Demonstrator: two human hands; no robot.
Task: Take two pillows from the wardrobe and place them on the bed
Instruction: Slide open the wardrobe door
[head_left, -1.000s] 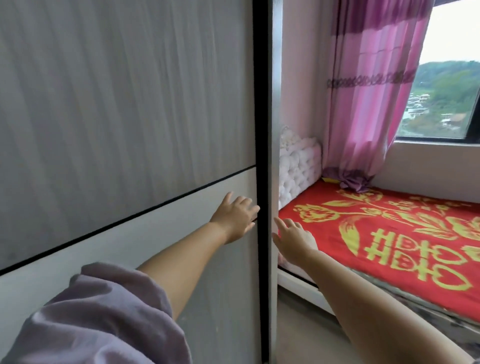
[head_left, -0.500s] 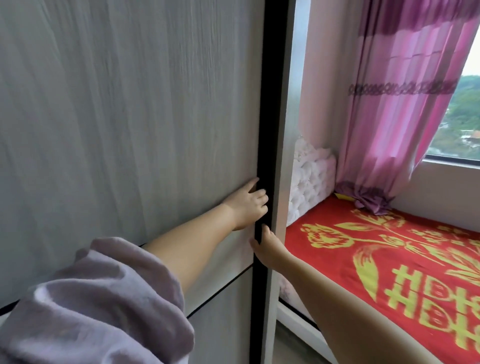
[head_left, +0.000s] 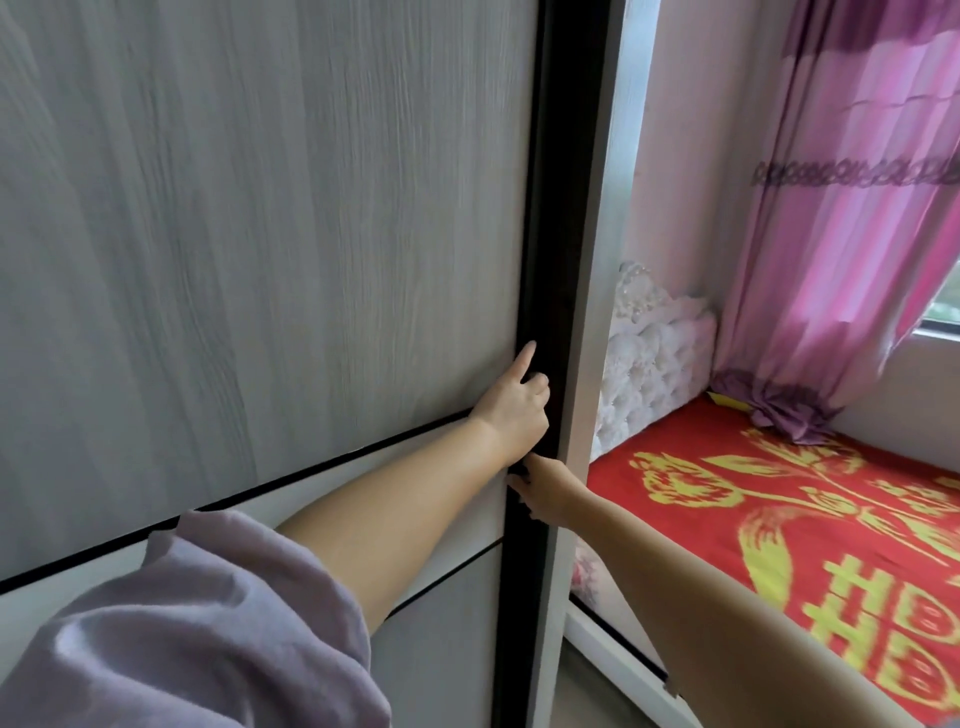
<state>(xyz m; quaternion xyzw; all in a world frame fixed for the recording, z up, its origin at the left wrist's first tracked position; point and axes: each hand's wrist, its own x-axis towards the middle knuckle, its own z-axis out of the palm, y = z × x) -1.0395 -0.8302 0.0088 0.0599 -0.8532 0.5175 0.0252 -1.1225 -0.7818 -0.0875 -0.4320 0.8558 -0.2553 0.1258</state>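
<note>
The sliding wardrobe door (head_left: 270, 234) is gripped along its upright dark right edge by the left hand (head_left: 511, 410), the right hand (head_left: 543, 491) clamped just below.

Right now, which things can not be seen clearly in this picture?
Head view only:
- Pillows and wardrobe inside: hidden behind the shut grey wood-grain sliding door.
- Right hand fingertips: hidden where they curl around the door's black edge strip.
- Left hand palm: faces away.
- Red bed cover with yellow pattern: cut off by the right edge.
</note>
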